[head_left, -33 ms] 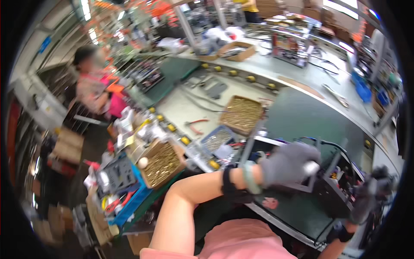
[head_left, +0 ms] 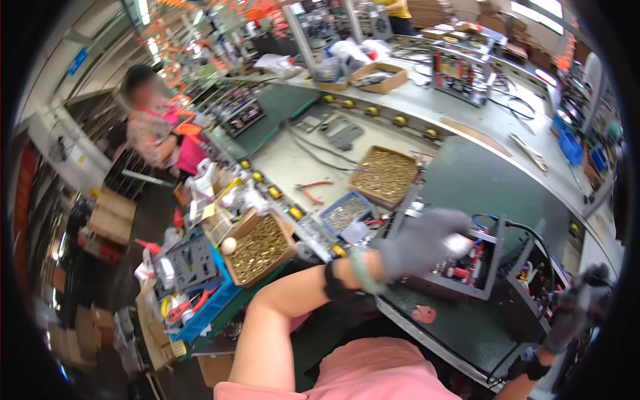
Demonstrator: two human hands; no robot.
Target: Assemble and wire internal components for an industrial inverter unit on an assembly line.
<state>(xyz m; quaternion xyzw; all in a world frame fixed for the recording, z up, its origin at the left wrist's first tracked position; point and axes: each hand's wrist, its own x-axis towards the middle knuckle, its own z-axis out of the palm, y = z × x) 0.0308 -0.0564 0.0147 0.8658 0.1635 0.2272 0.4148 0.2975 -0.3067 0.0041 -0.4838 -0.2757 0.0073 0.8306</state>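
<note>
My left hand (head_left: 427, 243), in a grey glove, hovers over an open dark metal case (head_left: 443, 288) packed with wires and red parts. Its fingers are closed around a small whitish thing (head_left: 457, 245), too blurred to name. At the right edge, my right hand (head_left: 570, 310), gloved in dark grey, is beside a second open dark case (head_left: 523, 308), tilted on the bench. Blur hides its fingers and whether they hold something dark. A black cable (head_left: 530, 230) arches behind the two cases.
Left of the cases are a carton of brass-coloured screws (head_left: 387, 175), a blue tray of silver screws (head_left: 345, 212) and red-handled pliers (head_left: 312, 190). A second screw carton (head_left: 260, 250) adjoins a blue tool crate (head_left: 207, 313). A co-worker (head_left: 157, 127) stands at the far left.
My left hand has moved left and slightly up, uncovering more of the first case's inside. My right hand has barely shifted. The whole view has swung slightly.
</note>
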